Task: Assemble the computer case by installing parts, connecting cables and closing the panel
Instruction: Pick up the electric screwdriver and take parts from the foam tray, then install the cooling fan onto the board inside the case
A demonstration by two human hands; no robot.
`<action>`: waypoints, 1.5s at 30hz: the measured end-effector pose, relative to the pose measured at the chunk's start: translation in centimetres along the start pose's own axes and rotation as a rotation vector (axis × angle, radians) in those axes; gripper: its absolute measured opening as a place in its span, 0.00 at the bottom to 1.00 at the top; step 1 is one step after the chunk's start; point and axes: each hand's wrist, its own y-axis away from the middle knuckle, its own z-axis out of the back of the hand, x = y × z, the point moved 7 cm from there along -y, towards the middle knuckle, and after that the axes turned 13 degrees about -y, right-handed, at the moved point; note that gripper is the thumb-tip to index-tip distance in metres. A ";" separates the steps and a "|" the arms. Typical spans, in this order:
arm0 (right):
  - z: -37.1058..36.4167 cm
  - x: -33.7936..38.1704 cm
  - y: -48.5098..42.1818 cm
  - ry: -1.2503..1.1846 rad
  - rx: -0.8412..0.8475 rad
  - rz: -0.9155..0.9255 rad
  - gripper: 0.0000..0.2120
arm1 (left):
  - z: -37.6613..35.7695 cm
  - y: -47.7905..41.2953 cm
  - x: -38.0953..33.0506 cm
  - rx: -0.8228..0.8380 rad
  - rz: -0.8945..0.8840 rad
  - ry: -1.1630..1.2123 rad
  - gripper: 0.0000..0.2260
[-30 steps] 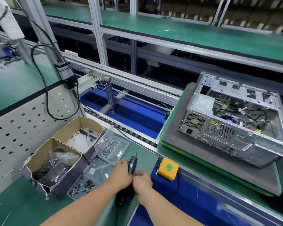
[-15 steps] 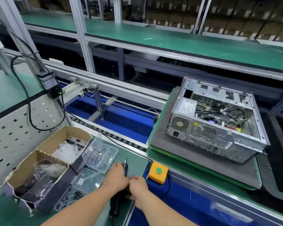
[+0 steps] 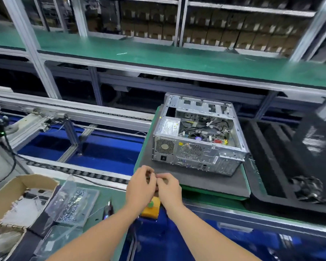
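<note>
Head view, surface: green surface (image 3: 109, 196) at lower left carries a cardboard box (image 3: 17, 194), a clear screw tray (image 3: 73, 202), a screwdriver (image 3: 108, 210) and a yellow button box (image 3: 151, 210).
Hands: left hand (image 3: 140, 183) and right hand (image 3: 169, 187) meet above the button box with curled fingertips touching; I cannot tell whether they pinch anything.
Computer case (image 3: 198, 136): open side up, on a grey foam pad (image 3: 196, 178) just beyond the hands.
Room: blue conveyor bed (image 3: 102, 153) on the left, green shelf (image 3: 177, 61) above it, and blurred cartons (image 3: 224, 34) behind.

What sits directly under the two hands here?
A yellow box with a green button, partly covered by the left hand and right hand. Whether the curled fingers hold anything cannot be seen.
</note>
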 end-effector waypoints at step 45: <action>58.8 2.5 -10.5 0.150 -0.764 0.189 0.16 | -40.3 0.9 -50.9 0.814 -0.693 -0.189 0.48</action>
